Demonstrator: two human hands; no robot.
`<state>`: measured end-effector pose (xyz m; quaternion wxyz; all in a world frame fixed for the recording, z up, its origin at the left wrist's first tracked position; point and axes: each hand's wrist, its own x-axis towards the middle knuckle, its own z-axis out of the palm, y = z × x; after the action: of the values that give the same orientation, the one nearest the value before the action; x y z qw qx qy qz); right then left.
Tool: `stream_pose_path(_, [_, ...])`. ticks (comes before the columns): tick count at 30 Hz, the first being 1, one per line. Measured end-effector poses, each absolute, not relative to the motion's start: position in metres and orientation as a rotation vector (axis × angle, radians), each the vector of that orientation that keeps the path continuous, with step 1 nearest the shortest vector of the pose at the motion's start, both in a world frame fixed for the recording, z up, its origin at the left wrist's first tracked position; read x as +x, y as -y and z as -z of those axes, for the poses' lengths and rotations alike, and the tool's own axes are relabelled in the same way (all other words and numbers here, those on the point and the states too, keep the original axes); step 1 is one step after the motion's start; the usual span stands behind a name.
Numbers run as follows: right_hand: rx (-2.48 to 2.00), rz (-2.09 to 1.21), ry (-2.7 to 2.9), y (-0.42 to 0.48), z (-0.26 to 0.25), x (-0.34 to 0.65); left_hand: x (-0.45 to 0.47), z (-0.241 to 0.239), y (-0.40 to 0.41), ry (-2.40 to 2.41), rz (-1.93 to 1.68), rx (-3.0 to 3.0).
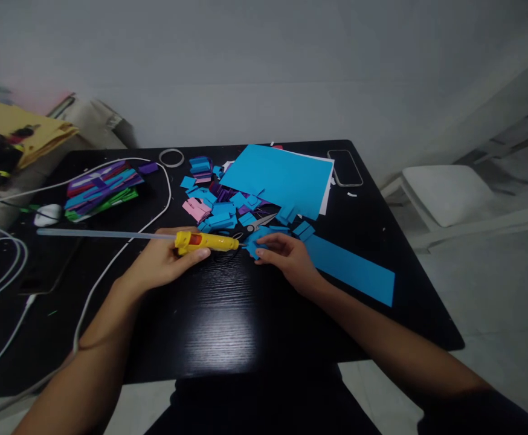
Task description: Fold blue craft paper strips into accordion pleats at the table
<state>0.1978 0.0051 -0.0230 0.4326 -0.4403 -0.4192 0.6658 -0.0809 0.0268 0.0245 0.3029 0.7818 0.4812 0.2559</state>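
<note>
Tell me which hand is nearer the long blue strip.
Right. The right hand is beside the left end of the strip; the left hand is farther left, holding the glue gun.

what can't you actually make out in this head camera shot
All in the head view:
- Handle of the glue gun: hidden by the left hand.
- Part of the small blue piece: covered by the right hand.
- Whether the nozzle touches that piece: too small to tell.
- Most of the white sheet: under the large blue sheet.
- Rest of the white chair: cut off by the right edge.
</note>
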Motion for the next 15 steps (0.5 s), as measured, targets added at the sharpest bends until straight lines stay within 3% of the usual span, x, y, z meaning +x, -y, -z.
stream_pose_path(15, [-1.027,-1.756,0.956,-0.0031,0.0257,0.1930,-0.0805,-0.0221,-0.0264,-1.347,-0.633,2.111])
